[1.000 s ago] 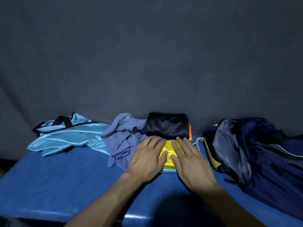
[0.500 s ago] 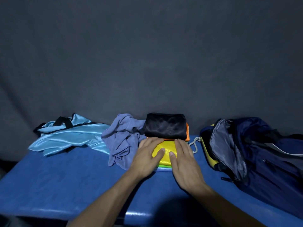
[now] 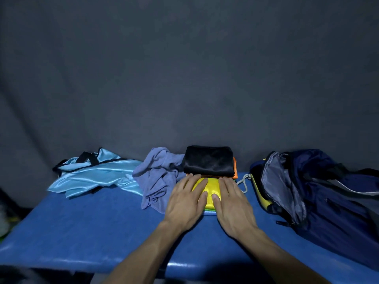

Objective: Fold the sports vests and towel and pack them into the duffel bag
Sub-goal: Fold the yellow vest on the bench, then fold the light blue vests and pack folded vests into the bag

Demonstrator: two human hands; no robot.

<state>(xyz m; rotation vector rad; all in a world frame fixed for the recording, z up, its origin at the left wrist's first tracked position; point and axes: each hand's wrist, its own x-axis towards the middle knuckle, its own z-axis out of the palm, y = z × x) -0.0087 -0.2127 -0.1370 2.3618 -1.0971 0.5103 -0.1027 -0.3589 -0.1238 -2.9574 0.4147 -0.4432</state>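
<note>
Head view: left hand [image 3: 185, 203] and right hand [image 3: 232, 203] laid flat side by side on folded yellow vest [image 3: 209, 191], fingers [image 3: 196, 181] straight and pressing down, gripping nothing. Yellow vest on blue surface [image 3: 92, 228] atop a green layer, just in front of folded black vest [image 3: 208, 160] stacked on an orange one [image 3: 235, 171]. Crumpled grey-blue towel [image 3: 158, 177] touching the stack's left, unfolded light-blue vest [image 3: 92, 175] farther left, open navy duffel bag [image 3: 320, 193] to the right.
</note>
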